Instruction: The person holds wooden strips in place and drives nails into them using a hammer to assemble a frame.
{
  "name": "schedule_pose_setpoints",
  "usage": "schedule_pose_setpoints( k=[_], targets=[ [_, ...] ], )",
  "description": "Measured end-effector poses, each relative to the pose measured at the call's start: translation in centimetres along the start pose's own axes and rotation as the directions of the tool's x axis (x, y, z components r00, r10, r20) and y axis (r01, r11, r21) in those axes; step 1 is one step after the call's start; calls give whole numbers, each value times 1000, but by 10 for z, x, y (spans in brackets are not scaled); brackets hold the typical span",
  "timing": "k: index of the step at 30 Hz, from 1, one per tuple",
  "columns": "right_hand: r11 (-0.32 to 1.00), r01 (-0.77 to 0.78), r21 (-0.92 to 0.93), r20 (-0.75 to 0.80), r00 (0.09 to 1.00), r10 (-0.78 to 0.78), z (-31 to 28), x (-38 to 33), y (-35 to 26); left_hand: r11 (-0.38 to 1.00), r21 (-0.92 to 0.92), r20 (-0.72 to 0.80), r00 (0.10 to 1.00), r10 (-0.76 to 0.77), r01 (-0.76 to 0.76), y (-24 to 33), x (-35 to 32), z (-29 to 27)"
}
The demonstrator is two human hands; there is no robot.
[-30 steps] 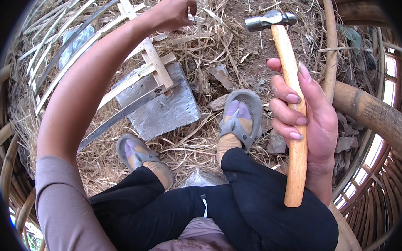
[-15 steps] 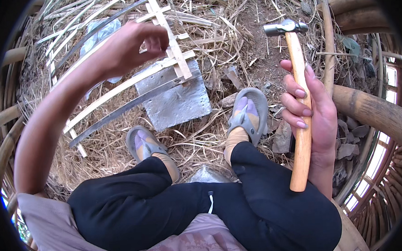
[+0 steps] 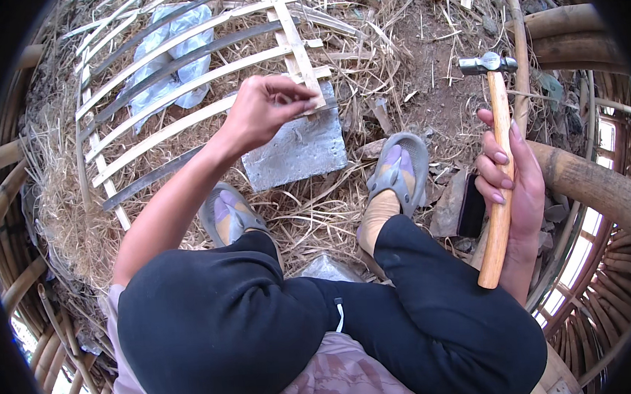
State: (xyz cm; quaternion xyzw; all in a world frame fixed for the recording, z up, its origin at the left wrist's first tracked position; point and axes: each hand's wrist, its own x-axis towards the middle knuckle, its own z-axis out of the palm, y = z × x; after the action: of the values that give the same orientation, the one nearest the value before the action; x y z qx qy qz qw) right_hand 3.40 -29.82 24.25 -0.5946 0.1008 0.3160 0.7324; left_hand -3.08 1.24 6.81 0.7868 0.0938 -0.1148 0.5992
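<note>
A lattice of pale and dark strips lies on the straw, its crossing strips joined to a pale end slat (image 3: 294, 42). The near end of that slat rests over a grey stone block (image 3: 296, 159). My left hand (image 3: 262, 113) is at this corner, thumb and fingertips pinched together beside the slat's end. Whatever may be between those fingertips is too small to make out. Off to the right, my right hand (image 3: 520, 186) grips a hammer (image 3: 501, 126) by its wooden handle, metal head up, away from the lattice.
A clear plastic bag (image 3: 193, 50) lies beneath the strips. My sandalled feet stand near the block, with a dark flat object (image 3: 471, 207) right of them. Thick bamboo poles (image 3: 586, 183) edge the right side, and dry straw and wood scraps cover the ground.
My left hand has come down and right to the slat's end, its fingertips now pinched. The view has shifted, showing more of the lattice. The hammer stays in my right hand.
</note>
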Motion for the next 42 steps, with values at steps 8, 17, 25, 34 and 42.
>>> schedule_pose_setpoints(
  k=[8,17,25,34,42],
  targets=[
    [993,-81,-89,48,995,86,15,8,11,942,87,-161,929,334,-324,-30,31,13],
    [982,-75,-175,41,996,83,11,8,15,938,103,-125,932,341,-330,-48,43,23],
    [979,-67,-191,55,995,79,4,7,17,723,495,-151,772,617,-481,-49,40,23],
    [974,-66,-218,61,995,81,8,12,19,768,473,-176,807,563,-433,-45,34,25],
    [967,-86,-240,105,988,114,17,17,25,772,445,-153,812,564,-453,-53,40,26]
  ],
)
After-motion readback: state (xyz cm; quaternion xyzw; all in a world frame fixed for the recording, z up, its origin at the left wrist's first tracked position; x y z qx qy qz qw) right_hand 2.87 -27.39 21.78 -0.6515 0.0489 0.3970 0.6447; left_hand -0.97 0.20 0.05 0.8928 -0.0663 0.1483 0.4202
